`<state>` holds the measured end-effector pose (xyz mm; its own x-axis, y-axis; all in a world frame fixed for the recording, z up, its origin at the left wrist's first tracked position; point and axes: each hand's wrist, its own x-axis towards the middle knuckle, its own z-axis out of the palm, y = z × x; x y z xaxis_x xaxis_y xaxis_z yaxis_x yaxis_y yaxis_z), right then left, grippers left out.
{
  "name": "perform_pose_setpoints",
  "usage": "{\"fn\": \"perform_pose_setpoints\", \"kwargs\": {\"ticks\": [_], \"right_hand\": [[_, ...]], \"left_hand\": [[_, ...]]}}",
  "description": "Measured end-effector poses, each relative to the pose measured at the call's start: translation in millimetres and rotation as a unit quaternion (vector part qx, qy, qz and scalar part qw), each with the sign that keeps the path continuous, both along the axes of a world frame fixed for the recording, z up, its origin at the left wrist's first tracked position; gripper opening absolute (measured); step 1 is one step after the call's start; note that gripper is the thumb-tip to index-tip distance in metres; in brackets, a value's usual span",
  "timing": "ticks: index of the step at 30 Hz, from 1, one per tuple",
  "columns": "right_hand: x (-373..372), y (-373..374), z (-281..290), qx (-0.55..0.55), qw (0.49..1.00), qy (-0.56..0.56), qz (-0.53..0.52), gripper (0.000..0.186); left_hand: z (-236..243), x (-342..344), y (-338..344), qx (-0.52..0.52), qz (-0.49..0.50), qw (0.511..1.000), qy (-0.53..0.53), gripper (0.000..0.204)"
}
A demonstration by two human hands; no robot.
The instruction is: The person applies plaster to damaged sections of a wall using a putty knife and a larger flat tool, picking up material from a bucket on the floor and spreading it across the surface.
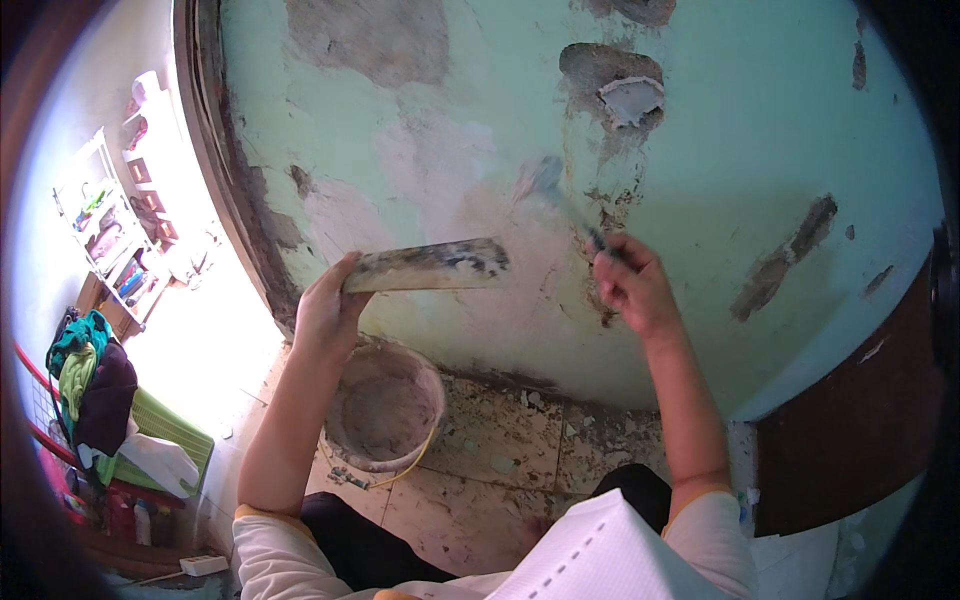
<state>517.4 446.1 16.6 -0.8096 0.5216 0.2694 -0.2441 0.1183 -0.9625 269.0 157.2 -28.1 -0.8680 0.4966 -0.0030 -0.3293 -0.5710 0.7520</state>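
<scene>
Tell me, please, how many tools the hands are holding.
2: a flat stained tool in the left hand, and a blurred handled tool in the right hand.

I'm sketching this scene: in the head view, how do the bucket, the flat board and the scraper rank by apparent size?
1. Bucket
2. Flat board, long but narrow
3. Scraper, its outline blurred
The hand-held two look nearer the camera, so true sizes may differ.

The board [428, 266], long, narrow and pale with dark smears, sits nearly level, its left end in the left hand [328, 308]. The scraper [575, 210], motion-blurred, dark-handled and pale-bladed, tilts up-left from the right hand [638, 287]; whether its blade touches anything is unclear.
</scene>
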Motion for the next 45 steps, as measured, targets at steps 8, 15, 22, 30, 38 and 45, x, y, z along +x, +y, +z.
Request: {"fn": "perform_pose_setpoints", "kwargs": {"ticks": [8, 15, 22, 30, 38, 45], "right_hand": [[16.4, 19.8, 83.4, 0.096, 0.989, 0.044, -0.102, 0.034], [21.6, 59.4, 113.6, 0.155, 0.970, 0.047, -0.181, 0.030], [28.9, 69.7, 120.4, 0.189, 0.966, 0.044, -0.174, 0.029], [48.2, 70.2, 130.7, 0.229, 0.948, 0.015, -0.220, 0.030], [91.0, 69.8, 136.3, 0.273, 0.922, -0.027, -0.272, 0.030], [65.2, 56.2, 159.0, 0.312, 0.929, 0.002, -0.199, 0.029]], "left_hand": [[64.3, 15.3, 65.4, 0.002, -0.020, 0.966, 0.258, 0.033], [152.5, 20.3, 119.5, -0.011, 0.022, 0.974, 0.224, 0.033], [181.8, 28.2, 142.8, -0.009, 0.031, 0.973, 0.227, 0.028], [175.9, 37.0, 174.7, 0.030, 0.072, 0.980, 0.184, 0.027], [174.9, 41.4, 182.5, 0.038, 0.081, 0.983, 0.158, 0.027], [181.6, 47.7, 178.8, 0.026, 0.097, 0.980, 0.171, 0.026]]}}
